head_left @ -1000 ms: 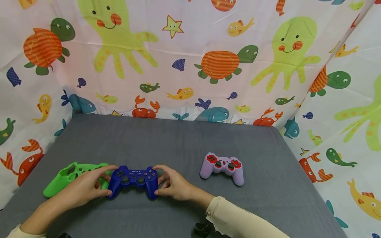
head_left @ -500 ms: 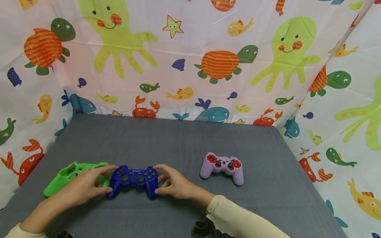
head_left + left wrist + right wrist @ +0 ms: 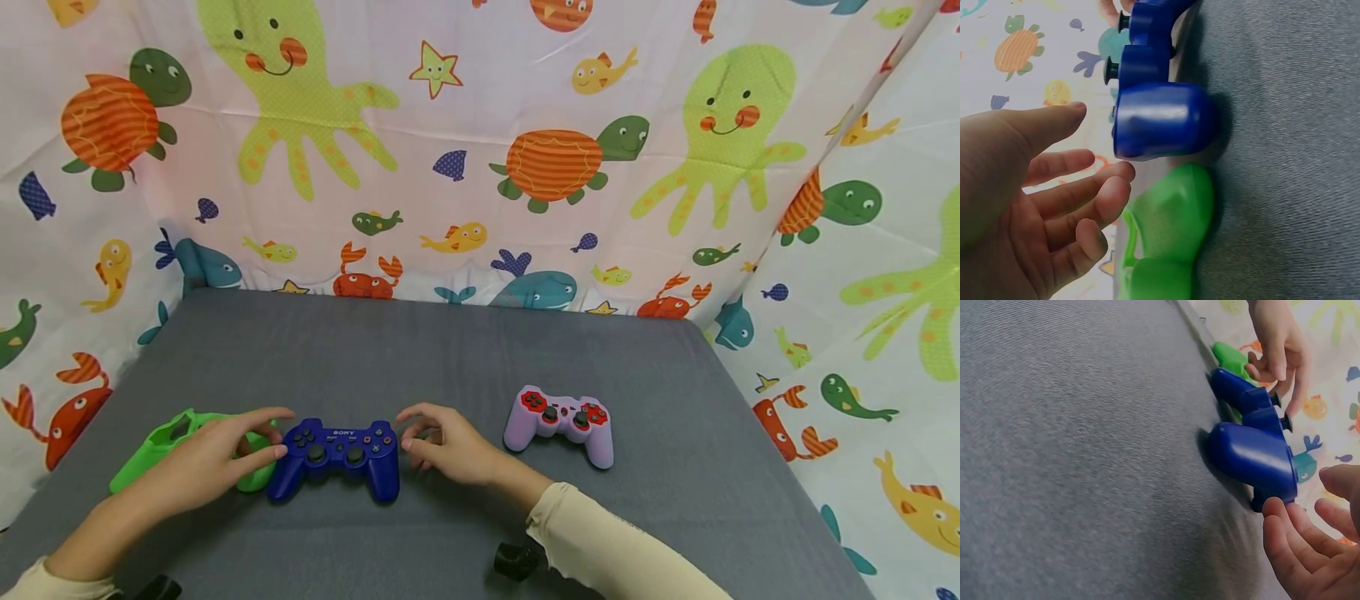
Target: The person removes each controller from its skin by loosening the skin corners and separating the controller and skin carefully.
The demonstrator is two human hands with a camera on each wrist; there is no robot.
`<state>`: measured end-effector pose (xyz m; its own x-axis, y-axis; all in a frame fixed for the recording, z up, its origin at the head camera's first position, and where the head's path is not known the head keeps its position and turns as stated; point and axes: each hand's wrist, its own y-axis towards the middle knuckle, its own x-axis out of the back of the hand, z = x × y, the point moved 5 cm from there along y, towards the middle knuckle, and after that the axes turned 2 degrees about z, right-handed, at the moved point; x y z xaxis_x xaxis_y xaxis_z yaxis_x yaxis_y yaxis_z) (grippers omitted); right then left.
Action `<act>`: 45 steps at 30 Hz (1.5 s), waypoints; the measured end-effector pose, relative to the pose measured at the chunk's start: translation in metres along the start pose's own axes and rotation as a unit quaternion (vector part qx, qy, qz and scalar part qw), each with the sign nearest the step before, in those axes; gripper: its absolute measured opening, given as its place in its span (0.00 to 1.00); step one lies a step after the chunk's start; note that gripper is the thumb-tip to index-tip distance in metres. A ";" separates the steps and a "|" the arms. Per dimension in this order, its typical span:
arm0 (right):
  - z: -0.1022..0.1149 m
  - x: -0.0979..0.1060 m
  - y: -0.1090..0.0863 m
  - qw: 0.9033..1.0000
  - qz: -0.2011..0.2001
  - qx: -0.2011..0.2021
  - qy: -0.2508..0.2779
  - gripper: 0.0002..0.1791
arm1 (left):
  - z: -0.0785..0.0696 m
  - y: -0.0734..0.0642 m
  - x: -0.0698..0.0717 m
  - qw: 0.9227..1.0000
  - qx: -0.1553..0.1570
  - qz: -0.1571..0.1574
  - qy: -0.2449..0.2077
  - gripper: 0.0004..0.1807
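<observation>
A blue game controller [image 3: 335, 443] lies face up on the grey cloth, left of the middle in the head view. Just left of it is my left hand [image 3: 213, 457], with thumb and fingers spread and holding nothing. In the left wrist view its fingertips stand a little apart from the blue grip [image 3: 1160, 119]. My right hand [image 3: 453, 448], its fingers loosely bent, hovers by the controller's right end and holds nothing. A green silicone controller cover [image 3: 153, 446] lies beneath and behind my left hand, partly hidden by it.
A lilac controller [image 3: 558, 425] with red button areas lies to the right of my right hand. Grey cloth [image 3: 450, 350] covers the table. A printed sea-animal curtain [image 3: 450, 192] stands along the back and both sides.
Both hands have let go of the blue controller; the right hand has drawn slightly right and up, the left slightly left. The controller has stayed in about the same place.
</observation>
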<state>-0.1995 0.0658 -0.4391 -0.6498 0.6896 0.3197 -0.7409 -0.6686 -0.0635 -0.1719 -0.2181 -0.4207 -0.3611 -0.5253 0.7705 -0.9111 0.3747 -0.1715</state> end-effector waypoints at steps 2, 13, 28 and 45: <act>0.002 0.002 0.000 1.000 -0.003 0.001 0.000 0.20 | -0.001 0.001 0.002 1.000 0.002 -0.001 0.001 0.29; 0.012 0.015 -0.002 1.000 -0.015 0.019 -0.014 0.20 | -0.013 0.004 0.014 0.999 -0.028 -0.022 0.025 0.26; 0.022 0.047 -0.023 0.996 -0.057 0.023 -0.071 0.19 | -0.041 0.015 0.030 0.995 -0.081 -0.054 0.008 0.24; 0.022 0.102 -0.074 0.987 -0.132 0.033 -0.085 0.19 | -0.089 0.049 0.013 0.990 -0.122 -0.041 -0.061 0.22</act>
<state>-0.2076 0.1793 -0.3813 -0.3938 0.7895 0.4707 -0.8643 -0.4924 0.1029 -0.2038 -0.1380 -0.3648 -0.3228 -0.6441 0.6934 -0.8683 0.4930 0.0537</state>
